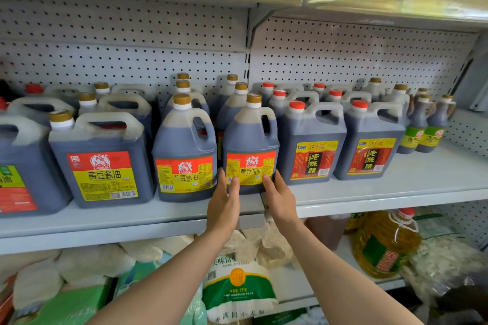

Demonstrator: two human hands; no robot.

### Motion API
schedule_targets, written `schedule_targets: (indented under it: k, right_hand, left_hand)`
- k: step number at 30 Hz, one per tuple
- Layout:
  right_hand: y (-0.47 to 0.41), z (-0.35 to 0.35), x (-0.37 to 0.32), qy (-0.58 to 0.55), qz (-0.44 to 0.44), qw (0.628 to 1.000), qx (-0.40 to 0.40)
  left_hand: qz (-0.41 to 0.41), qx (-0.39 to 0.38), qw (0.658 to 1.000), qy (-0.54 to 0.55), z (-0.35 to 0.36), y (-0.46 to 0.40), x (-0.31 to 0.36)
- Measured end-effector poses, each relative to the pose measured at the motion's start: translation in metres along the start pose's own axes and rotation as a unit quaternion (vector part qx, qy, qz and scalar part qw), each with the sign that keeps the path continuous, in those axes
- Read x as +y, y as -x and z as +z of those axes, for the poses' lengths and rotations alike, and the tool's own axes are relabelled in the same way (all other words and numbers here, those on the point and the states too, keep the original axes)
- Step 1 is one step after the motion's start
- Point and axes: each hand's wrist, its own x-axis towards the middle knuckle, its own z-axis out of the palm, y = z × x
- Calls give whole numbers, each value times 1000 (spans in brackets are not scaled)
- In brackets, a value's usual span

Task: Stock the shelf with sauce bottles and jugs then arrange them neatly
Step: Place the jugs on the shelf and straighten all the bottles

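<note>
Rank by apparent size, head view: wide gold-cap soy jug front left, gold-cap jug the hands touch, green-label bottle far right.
1. wide soy jug, nearer the camera, so partly unsure
2. touched jug
3. green-label bottle, clearly smallest

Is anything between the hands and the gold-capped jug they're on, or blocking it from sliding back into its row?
Nothing between them: both the left hand and right hand touch the jug at its label. Behind it, more gold-capped jugs fill the row, so it can hardly go deeper.
</note>
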Motion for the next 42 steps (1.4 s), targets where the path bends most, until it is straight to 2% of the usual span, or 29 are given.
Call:
schedule_targets:
  k: [8,12,15,18,21,26,29,34,37,40,42]
  right_hand:
    - [5,-4,-8,-11,4,1000,12]
    - [18,-7,-35,-49,-104,987,117]
    - [12,-11,-78,-43,-200,968,147]
    - [-12,-19,-129,-21,-246,963,110]
    - [-50,-29,-176,0,-231,971,67]
    - [-116,-39,-221,165,-208,964,-13]
    - [-142,-39,-229,237,-180,951,-82]
    - [-175,-31,-226,256,-142,943,-158]
    - [-181,-21,-218,246,-113,944,-188]
    - [-198,-13,-201,198,-94,960,-176]
    - [-211,-10,-194,201,-83,960,-176]
  left_hand:
    - [-13,-4,999,35,-10,6,9]
    - [81,74,992,67,-22,16,34]
    - [108,70,989,75,-29,1,61]
    - [105,44,988,109,-37,-17,94]
    - [42,30,992,116,-49,-46,129]
    - [-66,-16,990,124,-53,-97,171]
    - [-127,-36,981,143,-50,-116,178]
    - [-188,-50,967,165,-40,-146,171]
    - [-188,-48,970,145,-40,-145,177]
    - [-193,-61,971,126,-44,-142,180]
    - [-169,-61,979,96,-48,-138,181]
